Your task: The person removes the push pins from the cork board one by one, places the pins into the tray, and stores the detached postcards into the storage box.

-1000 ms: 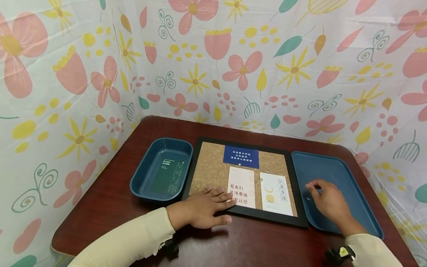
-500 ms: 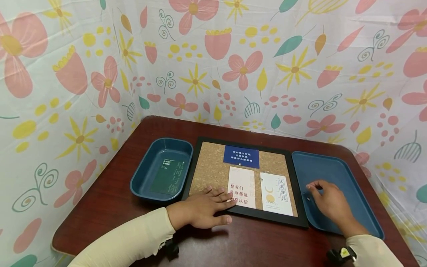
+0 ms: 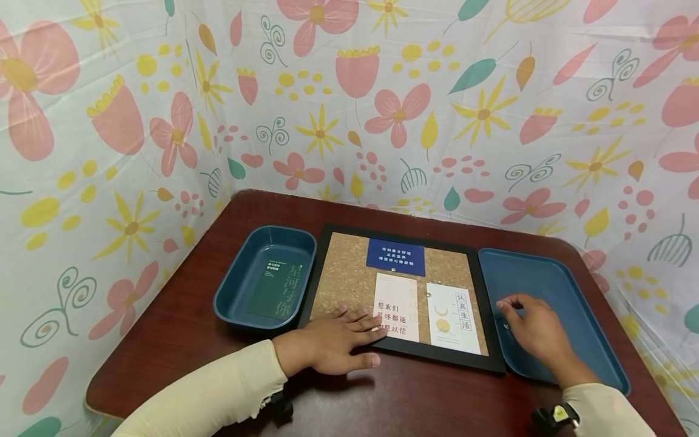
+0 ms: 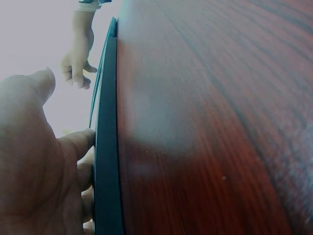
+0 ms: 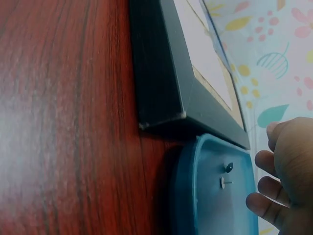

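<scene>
My left hand [image 3: 341,340] lies flat with fingers spread on the near-left part of a black-framed cork board [image 3: 344,261]. Its fingertips reach a pale pink card [image 3: 395,291]; in the left wrist view the hand [image 4: 34,152] rests against the frame edge [image 4: 106,147]. A white card [image 3: 450,312] and a blue card [image 3: 395,256] also lie on the board, each with a small tack by its edge. Above a shallow blue tray [image 3: 568,315] hovers my right hand [image 3: 537,331], fingers loosely bent, nothing visible between them. Two thumbtacks [image 5: 225,182] lie in the tray below.
A deeper blue bin [image 3: 218,297] stands left of the board, with a dark green card [image 3: 273,288] inside. All of it sits on a dark red-brown wooden table [image 3: 426,400]. Flower-patterned cloth [image 3: 349,121] hangs behind and to the left.
My right hand has shifted slightly left over the tray. The left hand, board and cards stay put.
</scene>
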A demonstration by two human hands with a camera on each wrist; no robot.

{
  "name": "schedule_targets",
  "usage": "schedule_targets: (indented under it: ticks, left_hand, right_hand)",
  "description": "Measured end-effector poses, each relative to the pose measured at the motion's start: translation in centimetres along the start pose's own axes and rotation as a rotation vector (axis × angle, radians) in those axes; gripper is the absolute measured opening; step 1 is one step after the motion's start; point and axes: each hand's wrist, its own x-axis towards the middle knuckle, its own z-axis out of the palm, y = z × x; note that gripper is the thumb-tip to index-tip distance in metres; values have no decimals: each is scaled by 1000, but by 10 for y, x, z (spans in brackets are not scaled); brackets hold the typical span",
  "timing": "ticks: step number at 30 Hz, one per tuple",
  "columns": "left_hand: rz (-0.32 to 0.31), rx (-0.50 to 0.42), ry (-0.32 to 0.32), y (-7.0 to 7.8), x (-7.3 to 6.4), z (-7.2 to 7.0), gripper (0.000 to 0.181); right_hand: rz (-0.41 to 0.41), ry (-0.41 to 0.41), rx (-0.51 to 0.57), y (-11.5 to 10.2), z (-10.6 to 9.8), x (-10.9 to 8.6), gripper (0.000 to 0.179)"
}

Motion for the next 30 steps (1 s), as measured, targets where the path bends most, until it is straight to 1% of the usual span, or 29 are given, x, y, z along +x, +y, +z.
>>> schedule_targets:
  ticks: [6,15,19,25,30]
  left_hand:
    - [4,-5,-2,0,0,0,73]
    - [5,-13,-6,1,1,-1,72]
    - [1,-19,-8,1,1,-1,72]
    - [1,-17,-13,1,1,-3,72]
    - [-1,-17,-17,2,1,-3,73]
  right_hand:
    - [5,-14,11,-4,2,0,32]
    - [-29,-19,12,-13,9,-2,31]
    - [-48,-19,24,-17,13,-1,27]
    - [-92,5,29,-31,17,0,15]
    - [-119,-6,52,-45,21,0,15]
